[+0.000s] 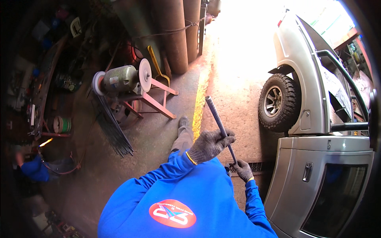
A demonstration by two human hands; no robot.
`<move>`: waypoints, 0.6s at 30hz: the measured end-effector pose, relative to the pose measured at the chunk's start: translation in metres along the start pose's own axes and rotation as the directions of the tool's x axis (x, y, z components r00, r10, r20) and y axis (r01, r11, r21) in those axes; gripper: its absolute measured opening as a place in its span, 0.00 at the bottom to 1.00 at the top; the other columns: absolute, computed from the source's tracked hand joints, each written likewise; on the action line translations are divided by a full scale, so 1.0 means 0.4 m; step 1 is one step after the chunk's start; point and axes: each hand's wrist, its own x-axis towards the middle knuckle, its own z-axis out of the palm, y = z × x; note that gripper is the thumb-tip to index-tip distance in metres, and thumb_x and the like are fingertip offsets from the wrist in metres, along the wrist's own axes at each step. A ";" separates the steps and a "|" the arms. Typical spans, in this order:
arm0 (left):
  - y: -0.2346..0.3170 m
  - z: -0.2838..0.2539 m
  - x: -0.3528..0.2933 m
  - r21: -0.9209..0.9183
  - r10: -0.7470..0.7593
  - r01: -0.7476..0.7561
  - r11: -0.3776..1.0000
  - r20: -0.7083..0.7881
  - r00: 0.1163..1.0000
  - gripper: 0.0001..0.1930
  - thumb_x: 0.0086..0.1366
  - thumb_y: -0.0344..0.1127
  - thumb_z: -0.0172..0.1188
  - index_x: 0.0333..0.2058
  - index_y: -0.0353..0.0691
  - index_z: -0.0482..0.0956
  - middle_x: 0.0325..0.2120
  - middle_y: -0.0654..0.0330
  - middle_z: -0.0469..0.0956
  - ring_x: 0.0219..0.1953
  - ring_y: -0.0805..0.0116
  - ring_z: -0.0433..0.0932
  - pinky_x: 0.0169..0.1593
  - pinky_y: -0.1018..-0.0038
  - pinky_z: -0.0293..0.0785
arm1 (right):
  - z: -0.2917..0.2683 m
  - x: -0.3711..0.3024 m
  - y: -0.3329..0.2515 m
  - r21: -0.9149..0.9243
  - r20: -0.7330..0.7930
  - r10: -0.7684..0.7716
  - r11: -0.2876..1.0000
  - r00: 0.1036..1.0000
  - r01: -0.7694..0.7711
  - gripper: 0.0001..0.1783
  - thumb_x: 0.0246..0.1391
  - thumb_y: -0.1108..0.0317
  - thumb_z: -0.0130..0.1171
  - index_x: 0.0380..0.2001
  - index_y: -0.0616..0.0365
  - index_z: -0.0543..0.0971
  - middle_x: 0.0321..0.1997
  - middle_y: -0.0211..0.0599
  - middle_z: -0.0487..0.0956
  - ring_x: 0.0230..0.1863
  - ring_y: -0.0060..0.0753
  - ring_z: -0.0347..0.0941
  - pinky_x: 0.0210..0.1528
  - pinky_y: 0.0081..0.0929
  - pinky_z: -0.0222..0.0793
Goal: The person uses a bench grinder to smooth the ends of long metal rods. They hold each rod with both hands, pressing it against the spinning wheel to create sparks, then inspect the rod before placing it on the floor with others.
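Observation:
A grey metal rod (217, 114) with a ribbed surface slants in front of my body, its far end pointing up and to the left. My left hand (209, 147), in a dark knit glove with a yellow cuff edge, is closed round its middle. Lower and to the right, my right hand (243, 169), gloved the same way, grips the rod near its lower end. That end is hidden at the right hand. Nothing else is touched by either hand.
At left, a grinder (120, 79) with two wheels stands on a red metal stand (152, 105). Dark rods (114, 131) lie in a bundle beside it. A silver vehicle (307, 115) stands at right. Far left, a person (35, 168) in blue is near a flame (46, 142).

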 end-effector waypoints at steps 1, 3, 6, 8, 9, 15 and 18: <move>0.000 0.004 0.002 -0.016 -0.020 0.019 1.000 -0.035 0.999 0.11 0.65 0.35 0.65 0.42 0.36 0.83 0.31 0.53 0.84 0.35 0.72 0.84 0.40 0.72 0.80 | 0.001 0.002 0.005 -0.012 0.008 -0.001 1.000 1.000 0.001 0.11 0.61 0.69 0.59 0.43 0.64 0.80 0.39 0.35 0.83 0.41 0.23 0.77 0.47 0.23 0.73; 0.012 0.006 0.008 0.005 -0.068 0.068 0.998 -0.050 0.996 0.11 0.63 0.36 0.67 0.41 0.36 0.84 0.30 0.54 0.84 0.34 0.74 0.83 0.38 0.73 0.79 | 0.003 0.003 0.010 -0.015 0.021 -0.018 1.000 1.000 0.018 0.14 0.61 0.65 0.60 0.44 0.64 0.80 0.39 0.37 0.84 0.40 0.25 0.78 0.46 0.25 0.74; 0.014 0.005 0.016 -0.014 -0.114 0.113 0.994 -0.059 0.992 0.11 0.62 0.37 0.68 0.38 0.37 0.85 0.28 0.55 0.84 0.32 0.76 0.82 0.36 0.73 0.78 | 0.002 0.001 -0.005 -0.012 0.042 -0.015 1.000 0.999 0.015 0.16 0.61 0.62 0.60 0.45 0.65 0.81 0.40 0.39 0.84 0.42 0.27 0.79 0.48 0.28 0.74; 0.009 0.007 0.021 -0.033 -0.093 0.091 0.995 -0.058 0.994 0.11 0.62 0.37 0.68 0.38 0.37 0.85 0.25 0.59 0.82 0.28 0.78 0.78 0.31 0.75 0.75 | -0.001 0.000 -0.025 -0.037 0.059 0.018 0.999 0.998 -0.016 0.17 0.61 0.61 0.60 0.44 0.67 0.81 0.41 0.40 0.84 0.44 0.29 0.79 0.50 0.29 0.74; 0.005 0.008 0.023 -0.037 -0.060 0.058 0.998 -0.059 0.996 0.11 0.63 0.37 0.68 0.39 0.37 0.85 0.23 0.62 0.81 0.24 0.80 0.75 0.27 0.78 0.73 | -0.005 0.003 -0.034 -0.051 0.064 0.023 0.998 0.998 -0.020 0.17 0.61 0.61 0.61 0.44 0.67 0.81 0.40 0.40 0.84 0.44 0.29 0.79 0.50 0.29 0.74; -0.044 0.001 0.019 0.024 -0.112 0.120 0.992 -0.222 0.969 0.12 0.64 0.41 0.68 0.32 0.36 0.85 0.22 0.64 0.80 0.21 0.80 0.75 0.24 0.77 0.72 | -0.011 -0.002 -0.137 -0.030 0.124 0.132 0.991 0.983 -0.130 0.15 0.60 0.63 0.62 0.42 0.66 0.81 0.38 0.37 0.84 0.40 0.27 0.80 0.46 0.27 0.76; -0.027 0.010 0.022 -0.203 -0.288 0.224 0.953 -0.386 0.876 0.15 0.64 0.44 0.68 0.27 0.36 0.83 0.21 0.63 0.80 0.21 0.78 0.77 0.25 0.78 0.73 | -0.094 0.041 0.095 -0.296 0.170 -0.001 0.954 0.985 0.052 0.15 0.57 0.62 0.66 0.41 0.63 0.82 0.33 0.40 0.84 0.37 0.25 0.79 0.42 0.27 0.76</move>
